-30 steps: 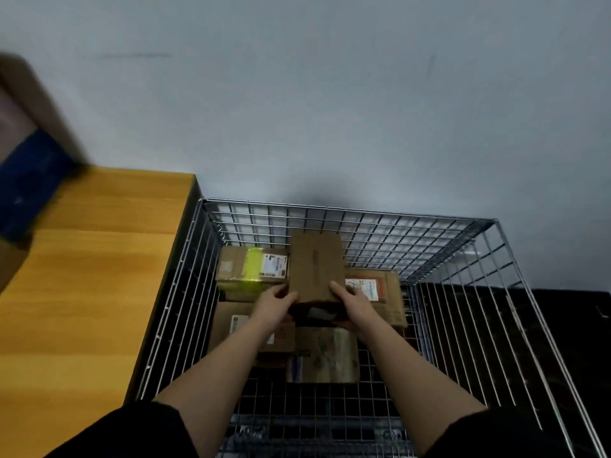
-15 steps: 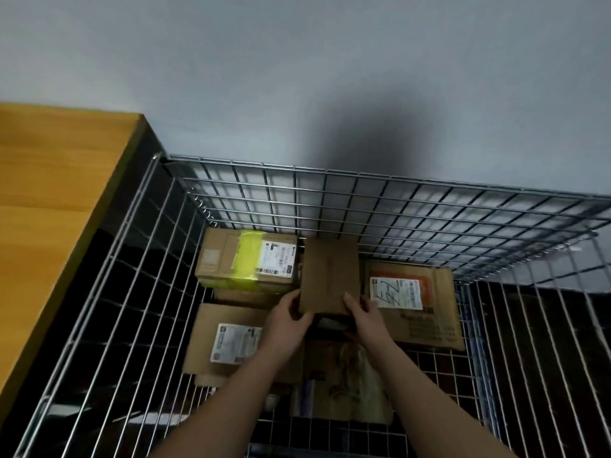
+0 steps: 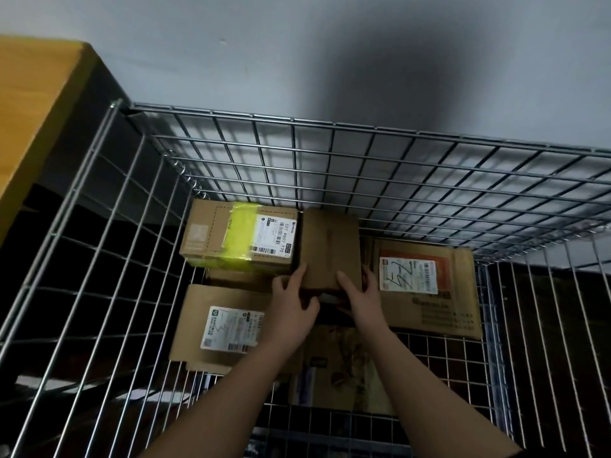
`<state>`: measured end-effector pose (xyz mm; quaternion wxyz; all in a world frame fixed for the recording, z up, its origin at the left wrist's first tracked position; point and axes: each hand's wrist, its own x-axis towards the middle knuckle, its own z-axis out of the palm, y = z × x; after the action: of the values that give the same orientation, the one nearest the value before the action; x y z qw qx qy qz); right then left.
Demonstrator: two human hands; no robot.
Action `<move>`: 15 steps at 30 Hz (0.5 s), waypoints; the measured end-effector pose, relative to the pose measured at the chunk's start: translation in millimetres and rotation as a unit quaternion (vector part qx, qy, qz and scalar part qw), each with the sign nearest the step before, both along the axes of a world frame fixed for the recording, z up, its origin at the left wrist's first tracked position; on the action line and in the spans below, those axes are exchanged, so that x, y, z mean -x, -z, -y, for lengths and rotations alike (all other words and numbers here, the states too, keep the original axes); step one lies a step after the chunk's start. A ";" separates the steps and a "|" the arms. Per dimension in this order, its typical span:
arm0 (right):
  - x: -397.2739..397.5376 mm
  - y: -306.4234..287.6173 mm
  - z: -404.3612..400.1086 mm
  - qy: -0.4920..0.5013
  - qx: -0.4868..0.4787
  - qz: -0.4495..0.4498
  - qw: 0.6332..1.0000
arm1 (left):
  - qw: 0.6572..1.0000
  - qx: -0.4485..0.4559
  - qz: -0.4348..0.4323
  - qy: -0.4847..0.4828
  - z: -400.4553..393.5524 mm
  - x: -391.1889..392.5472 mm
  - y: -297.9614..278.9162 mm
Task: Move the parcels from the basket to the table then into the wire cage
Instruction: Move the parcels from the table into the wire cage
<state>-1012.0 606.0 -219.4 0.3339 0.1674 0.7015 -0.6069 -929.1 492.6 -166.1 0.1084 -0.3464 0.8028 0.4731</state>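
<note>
Inside the wire cage (image 3: 99, 246), a plain brown parcel (image 3: 330, 247) lies with its long axis pointing away toward the back mesh, between a yellow-taped box (image 3: 238, 238) and an orange-labelled carton (image 3: 429, 282). The left hand (image 3: 291, 309) and right hand (image 3: 358, 297), arms reaching forward and down, grip its near end, thumbs on top.

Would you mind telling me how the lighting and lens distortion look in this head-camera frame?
Head view: dim overall, with a large soft shadow on the wall; the wire cage bars bow outward from wide-angle distortion; the yellow-taped parcel label reads sharply, while the held parcel looks dark.
</note>
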 end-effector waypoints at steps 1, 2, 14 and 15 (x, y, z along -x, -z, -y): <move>-1.2 0.7 -0.6 0.001 0.000 -0.011 1.000 | 1.000 -0.006 -0.005 -0.002 -0.5 -0.2 0.9; -2.4 1.2 -0.8 0.003 0.003 -0.020 1.000 | 1.000 -0.011 -0.011 -0.002 -0.5 -0.8 1.6; -11.6 3.7 5.5 0.037 0.017 -0.032 0.999 | 0.900 0.248 0.231 0.274 36.4 -41.1 41.8; -12.6 4.2 5.9 0.039 0.017 -0.032 0.999 | 0.905 0.240 0.226 0.268 35.9 -42.0 43.3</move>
<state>-999.4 600.1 -223.5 0.2899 0.1695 0.6943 -0.6366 -887.1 456.7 -209.4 0.3237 -0.2311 0.9085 0.1281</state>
